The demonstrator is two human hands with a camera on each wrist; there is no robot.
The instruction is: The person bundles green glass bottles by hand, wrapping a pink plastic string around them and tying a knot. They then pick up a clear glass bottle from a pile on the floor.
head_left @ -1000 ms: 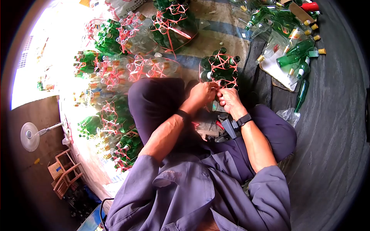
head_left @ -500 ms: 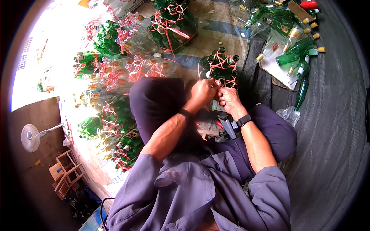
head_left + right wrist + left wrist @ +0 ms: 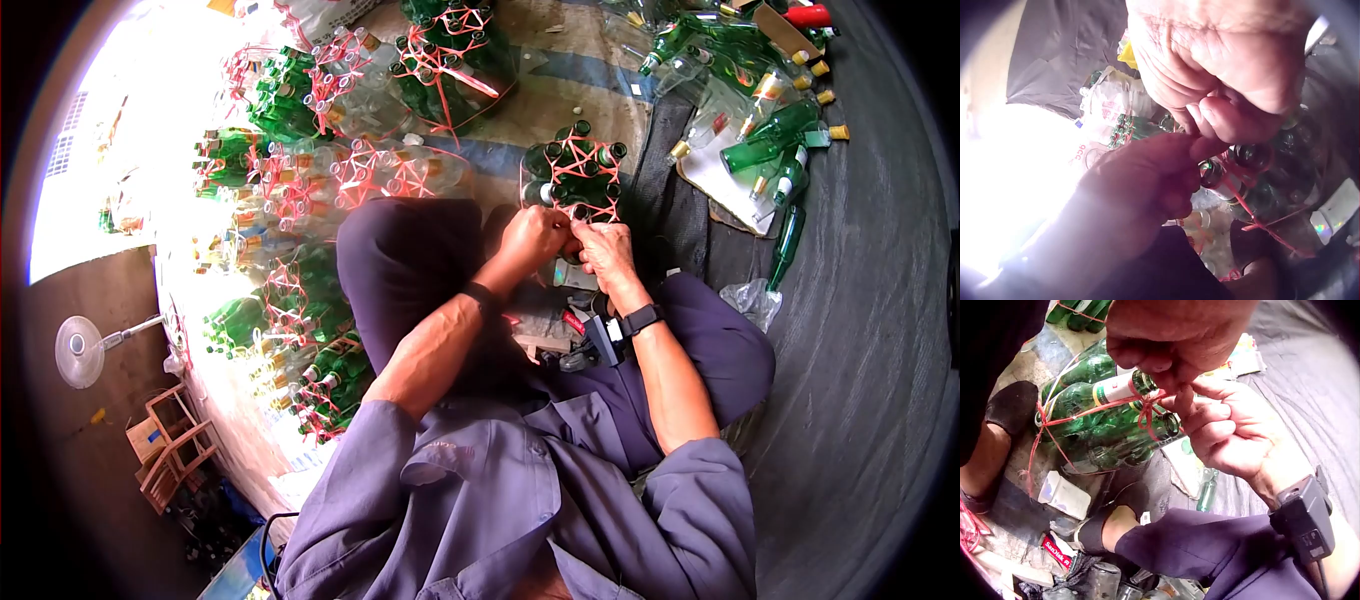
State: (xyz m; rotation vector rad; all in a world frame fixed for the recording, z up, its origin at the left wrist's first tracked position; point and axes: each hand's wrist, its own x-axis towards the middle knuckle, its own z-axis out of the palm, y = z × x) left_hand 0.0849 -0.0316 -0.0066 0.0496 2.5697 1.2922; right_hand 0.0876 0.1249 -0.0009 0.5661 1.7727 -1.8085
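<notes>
A bundle of green glass bottles (image 3: 577,180) stands in front of the crossed legs, its necks laced together with red plastic string (image 3: 1146,414). My left hand (image 3: 533,238) pinches the string at the near bottle necks with curled fingers. Right against it, my right hand (image 3: 606,252) pinches the string between thumb and forefinger. In the left wrist view the fingertips meet just beside a bottle mouth (image 3: 1143,381), and the short ends between them are mostly hidden. From the right wrist, the string (image 3: 1244,203) runs down the bundle's side below both hands.
Several tied bundles of green and clear bottles (image 3: 285,95) crowd the left side. Loose bottles (image 3: 768,140) lie at the upper right on a dark sheet (image 3: 850,330). A small white box (image 3: 1065,495) and a red SanDisk packet (image 3: 1057,550) lie near the feet.
The right hand has turned at the wrist and drawn slightly to the right, its fingers a little less tightly curled. The left hand and the bundle stay nearly in place.
</notes>
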